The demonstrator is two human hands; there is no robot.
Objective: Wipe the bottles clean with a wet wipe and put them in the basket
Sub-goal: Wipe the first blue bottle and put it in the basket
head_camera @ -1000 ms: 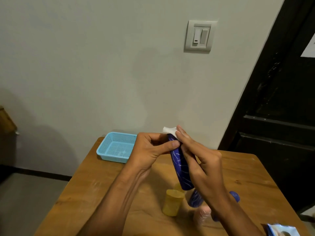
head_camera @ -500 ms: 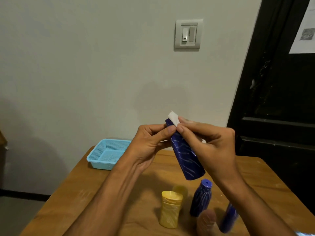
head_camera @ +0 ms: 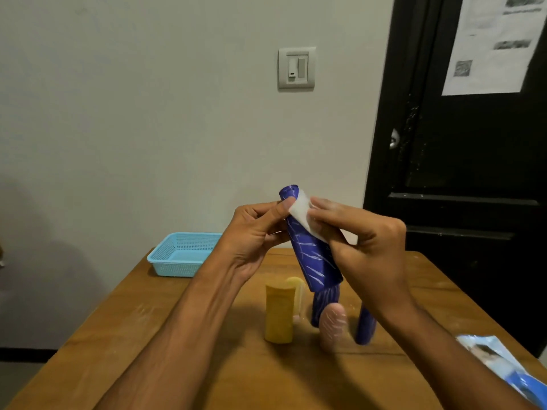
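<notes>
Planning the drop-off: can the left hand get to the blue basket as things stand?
Probably yes. The blue basket sits on the table's far left with nothing between, but the left hand is gripping the blue bottle.

One camera only, worn on the head, looking forward and slightly down across the table (head_camera: 183, 365). It sits close behind the grip: both forearms enter from the bottom edge and meet mid-frame, where the left hand (head_camera: 254, 235) and right hand (head_camera: 367, 250) close on a bottle (head_camera: 310, 255). Beyond the grip the view takes in the wall (head_camera: 148, 113), with a switch (head_camera: 296, 68) above the grip and a door (head_camera: 473, 173) to its right. A basket (head_camera: 180, 255) lies left of and behind the grip. The wide lens bends straight edges near the frame's borders.
</notes>
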